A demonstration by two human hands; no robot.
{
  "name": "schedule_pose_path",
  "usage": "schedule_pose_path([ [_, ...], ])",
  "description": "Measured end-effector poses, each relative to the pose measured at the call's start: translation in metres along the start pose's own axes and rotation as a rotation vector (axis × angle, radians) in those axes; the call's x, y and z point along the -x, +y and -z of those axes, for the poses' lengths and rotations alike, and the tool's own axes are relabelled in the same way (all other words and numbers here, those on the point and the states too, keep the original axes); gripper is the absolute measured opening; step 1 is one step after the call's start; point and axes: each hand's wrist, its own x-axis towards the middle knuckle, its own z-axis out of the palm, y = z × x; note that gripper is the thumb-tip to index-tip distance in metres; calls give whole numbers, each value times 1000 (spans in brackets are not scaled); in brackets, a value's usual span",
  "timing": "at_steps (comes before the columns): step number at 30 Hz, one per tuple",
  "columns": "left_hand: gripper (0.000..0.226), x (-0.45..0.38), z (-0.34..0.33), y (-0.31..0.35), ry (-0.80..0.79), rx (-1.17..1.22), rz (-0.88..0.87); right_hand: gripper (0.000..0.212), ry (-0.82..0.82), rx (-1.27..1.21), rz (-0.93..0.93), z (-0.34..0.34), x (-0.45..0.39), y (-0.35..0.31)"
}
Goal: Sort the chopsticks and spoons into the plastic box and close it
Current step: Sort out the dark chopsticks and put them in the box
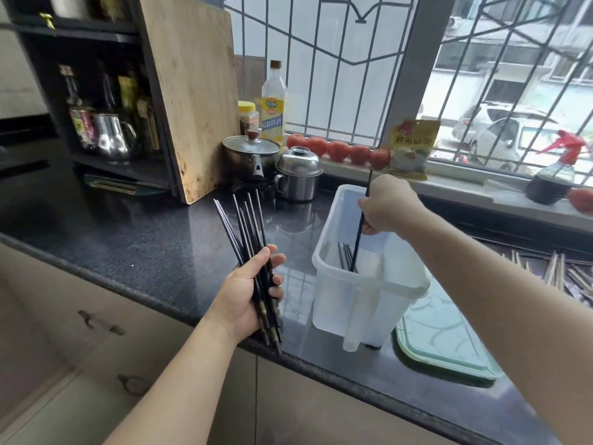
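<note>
Chopsticks: a few already in the plastic box (369,303), right hand (390,203) pinching one chopstick (358,239) in, left hand (253,293) gripping a bundle (248,232), lid (449,345) off, no spoons seen.

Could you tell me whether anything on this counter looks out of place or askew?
Only the lid: it lies flat beside the plastic box, overhanging the counter edge slightly, so a knock might tip it off.

A home kitchen: dark stone counter (134,239), pots (250,155) at 12 o'clock, cutting board (192,91) at 11, oil bottle (273,101), tomatoes (337,150) on the sill.
</note>
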Motion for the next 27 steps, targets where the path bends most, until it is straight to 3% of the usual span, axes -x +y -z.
schedule_pose_path([
  [4,21,-1,1,0,-3,-15,12,22,-16,-79,10,1,1,-1],
  [8,21,0,1,0,-12,-2,13,12,18,111,14,-5,5,-1],
  [14,21,0,1,0,1,-5,25,21,-4,-30,15,10,-6,-1],
  [17,22,2,-3,1,4,4,17,14,-126,78,7,1,-2,-5],
  [21,18,5,-6,1,-11,-108,0,29,-281,213,-5,-28,6,-4],
  [24,22,8,-7,1,-60,-203,-4,32,-375,180,-64,-30,2,-1],
  [27,26,9,-6,2,-81,-178,-13,19,-224,84,-25,-16,-11,1],
])
